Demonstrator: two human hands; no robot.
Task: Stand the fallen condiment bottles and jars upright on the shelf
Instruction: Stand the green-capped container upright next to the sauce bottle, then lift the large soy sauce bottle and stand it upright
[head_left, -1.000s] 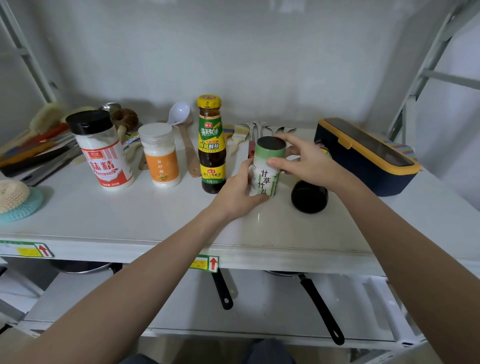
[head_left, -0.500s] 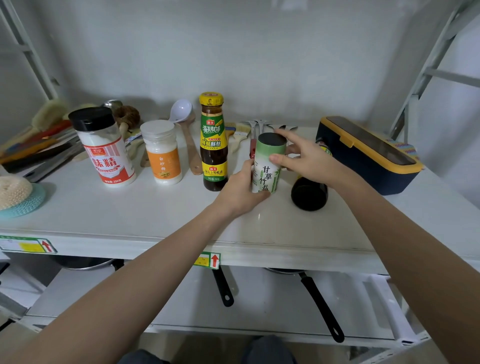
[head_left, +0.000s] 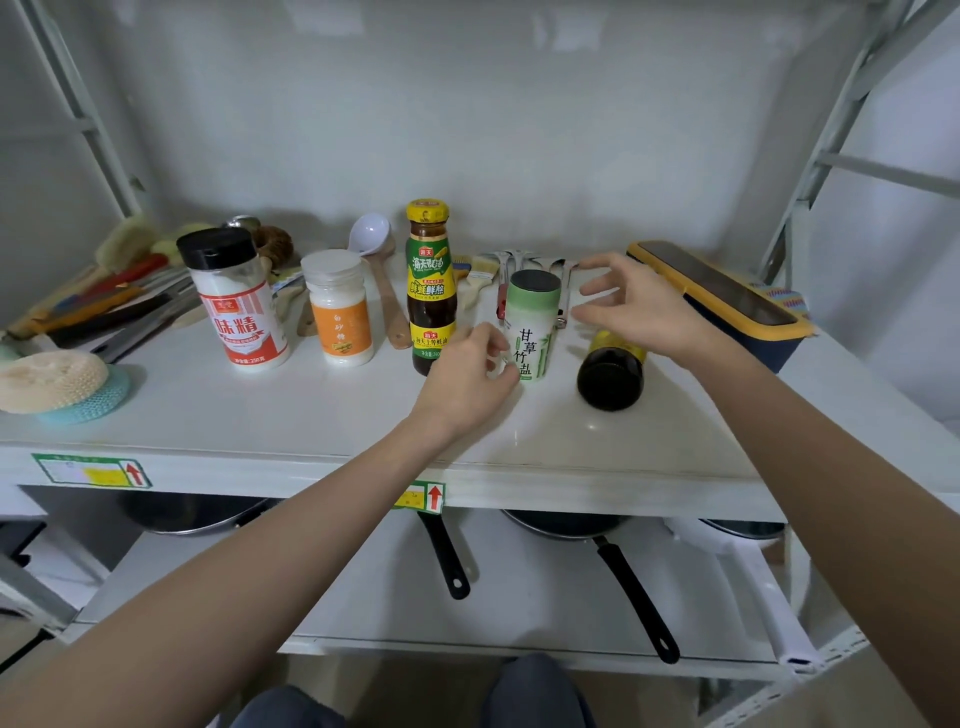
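Head view: green salt jar (head_left: 531, 326) stands upright between spread left hand (head_left: 467, 375) and spread right hand (head_left: 641, 306).

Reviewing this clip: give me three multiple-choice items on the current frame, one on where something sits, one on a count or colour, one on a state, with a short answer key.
1. Where does the dark bottle lying on the shelf sit relative to the green salt canister?
A. To its left
B. To its right
C. Behind it

2. How many condiment containers stand upright?
A. Two
B. Six
C. Four

3. What is the state of the two hands?
A. Both open, gripping nothing
B. Both clamped on the canister
C. Right hand lifting the dark bottle

Key:
1 B: it lies past the canister's right side, under the right hand.
2 C: the black-capped jar, white-lidded jar, yellow-capped sauce bottle and canister stand.
3 A: the left hand and right hand have spread fingers, neither closed on the canister.
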